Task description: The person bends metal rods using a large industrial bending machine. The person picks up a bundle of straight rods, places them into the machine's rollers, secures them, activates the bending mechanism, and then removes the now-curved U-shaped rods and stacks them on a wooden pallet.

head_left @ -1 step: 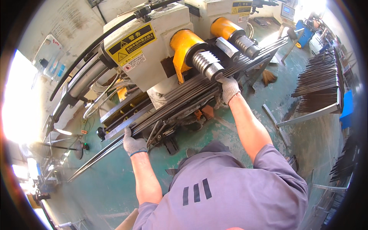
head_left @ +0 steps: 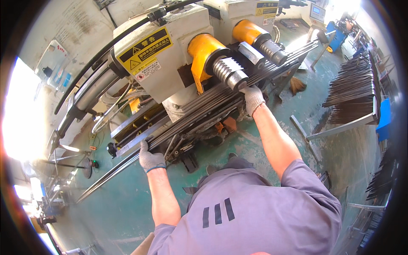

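Note:
A bundle of long, thin metal rods (head_left: pixel 191 114) lies slantwise across the front of a bending-type machine with a pale body (head_left: pixel 168 76). My left hand (head_left: pixel 151 160), in a grey knit glove, is closed around the rods near their left part, thumb up. Past it, the rod ends (head_left: pixel 106 180) stick out lower left over the floor. My right hand (head_left: pixel 253 100), gloved too, grips the rods just below the end of a ridged steel spindle (head_left: pixel 229 73). Its fingertips are partly hidden among the rods. That spindle projects from an orange housing (head_left: pixel 207 50).
A second orange housing (head_left: pixel 247 32) with its spindle stands to the right. A rack of dark rods (head_left: pixel 350 89) is at far right, with a metal bar (head_left: pixel 306 138) on the green floor beside it. A broom head (head_left: pixel 297 86) rests behind. A black hose arcs at upper left.
My left hand and the left rod ends have shifted very slightly to the right. My right hand stays almost in the same place, still at the rods.

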Demonstrator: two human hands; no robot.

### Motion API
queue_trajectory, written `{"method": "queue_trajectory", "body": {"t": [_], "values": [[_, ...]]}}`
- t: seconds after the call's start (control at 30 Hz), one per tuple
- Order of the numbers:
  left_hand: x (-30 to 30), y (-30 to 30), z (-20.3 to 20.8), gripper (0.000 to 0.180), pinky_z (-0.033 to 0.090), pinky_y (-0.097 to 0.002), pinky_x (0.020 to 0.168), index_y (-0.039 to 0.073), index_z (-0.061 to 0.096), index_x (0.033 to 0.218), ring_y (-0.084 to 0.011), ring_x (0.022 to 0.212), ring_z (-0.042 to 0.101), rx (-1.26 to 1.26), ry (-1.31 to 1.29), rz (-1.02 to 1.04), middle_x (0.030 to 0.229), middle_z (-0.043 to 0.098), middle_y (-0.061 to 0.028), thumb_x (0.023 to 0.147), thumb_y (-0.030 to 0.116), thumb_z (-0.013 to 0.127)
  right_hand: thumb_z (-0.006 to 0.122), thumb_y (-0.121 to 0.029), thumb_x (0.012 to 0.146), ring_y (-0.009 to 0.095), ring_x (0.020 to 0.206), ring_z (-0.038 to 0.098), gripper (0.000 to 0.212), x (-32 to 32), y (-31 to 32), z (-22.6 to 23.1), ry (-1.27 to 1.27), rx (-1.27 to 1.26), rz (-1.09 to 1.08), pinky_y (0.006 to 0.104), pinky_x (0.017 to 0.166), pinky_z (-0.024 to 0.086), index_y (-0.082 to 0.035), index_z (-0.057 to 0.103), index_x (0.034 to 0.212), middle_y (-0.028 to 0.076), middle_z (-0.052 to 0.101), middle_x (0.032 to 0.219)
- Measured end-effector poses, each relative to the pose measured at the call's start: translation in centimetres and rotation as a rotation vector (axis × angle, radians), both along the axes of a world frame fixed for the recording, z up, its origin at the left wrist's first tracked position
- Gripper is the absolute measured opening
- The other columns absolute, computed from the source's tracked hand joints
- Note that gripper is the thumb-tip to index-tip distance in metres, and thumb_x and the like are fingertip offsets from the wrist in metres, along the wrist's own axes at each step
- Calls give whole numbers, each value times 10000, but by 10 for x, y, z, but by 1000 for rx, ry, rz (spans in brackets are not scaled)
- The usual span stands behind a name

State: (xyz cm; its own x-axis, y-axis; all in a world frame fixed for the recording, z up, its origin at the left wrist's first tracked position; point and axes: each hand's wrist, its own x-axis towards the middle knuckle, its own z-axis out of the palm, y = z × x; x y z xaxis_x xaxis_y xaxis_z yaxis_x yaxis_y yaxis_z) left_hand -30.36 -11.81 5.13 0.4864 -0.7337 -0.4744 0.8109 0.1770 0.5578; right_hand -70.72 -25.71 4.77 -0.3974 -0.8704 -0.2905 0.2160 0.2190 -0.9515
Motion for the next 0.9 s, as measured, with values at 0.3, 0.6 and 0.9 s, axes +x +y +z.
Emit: {"method": "queue_trajectory", "body": {"t": [0.3, 0.6, 0.9], "values": [[-29, -22, -2, 297, 532, -567, 1077, -4, 659, 1248, -366, 1177, 673, -28, 102, -156, 1249, 708, -177, 1072, 220, 577, 526, -144, 983, 227, 867, 678, 266, -11, -17, -21, 224, -83, -20, 376, 760, 495, 30, 720, 1039, 144, 726, 941], [-15, -36, -20, 351, 463, -571, 1111, -14, 654, 1256, -377, 1236, 606, -80, 89, -151, 1301, 673, -181, 1075, 272, 563, 582, -211, 975, 333, 1052, 724, 306, -14, -47, -52, 1480, 144, 431, 393, 867, 535, -9, 735, 1146, 175, 758, 1092], [62, 1, -28, 287, 506, -534, 1114, -37, 675, 1218, -349, 1205, 648, -49, 17, 103, 1238, 705, -185, 1067, 172, 550, 626, -165, 946, 194, 861, 661, 252, -7, -26, -32, -217, -51, 99, 348, 775, 503, 4, 716, 1111, 129, 729, 975]]}}
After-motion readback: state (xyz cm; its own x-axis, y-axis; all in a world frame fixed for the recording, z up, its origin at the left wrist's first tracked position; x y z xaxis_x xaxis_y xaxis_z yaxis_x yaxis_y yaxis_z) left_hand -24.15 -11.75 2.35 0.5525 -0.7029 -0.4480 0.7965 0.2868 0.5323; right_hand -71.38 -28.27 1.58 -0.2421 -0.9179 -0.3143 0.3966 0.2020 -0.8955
